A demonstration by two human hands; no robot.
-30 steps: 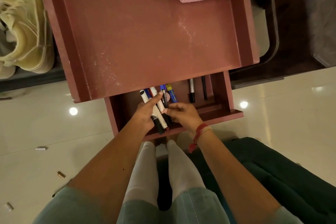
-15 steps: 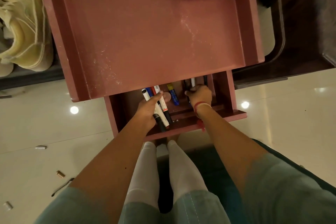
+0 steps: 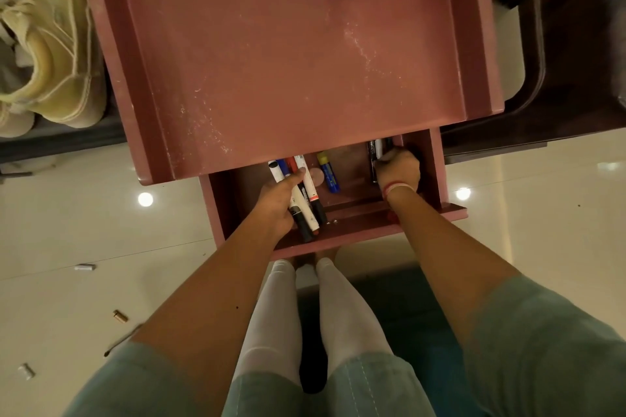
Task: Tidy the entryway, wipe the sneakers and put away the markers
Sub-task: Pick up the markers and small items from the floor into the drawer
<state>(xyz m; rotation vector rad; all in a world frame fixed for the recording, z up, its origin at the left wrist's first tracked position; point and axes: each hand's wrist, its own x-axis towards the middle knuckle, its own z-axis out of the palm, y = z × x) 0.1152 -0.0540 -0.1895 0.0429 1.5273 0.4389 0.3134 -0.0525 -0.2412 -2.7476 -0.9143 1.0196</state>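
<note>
Inside the drawer (image 3: 359, 222), left hand (image 3: 276, 201) and right hand (image 3: 399, 169) grip markers (image 3: 310, 195).

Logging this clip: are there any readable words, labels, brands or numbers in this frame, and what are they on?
No text reads in full.
Bunch of markers held by the left hand: dark print on one white barrel, too blurred to read.
Black markers gripped by the right hand: pale label, too small to read.
Blue marker: no legible mark.
</note>
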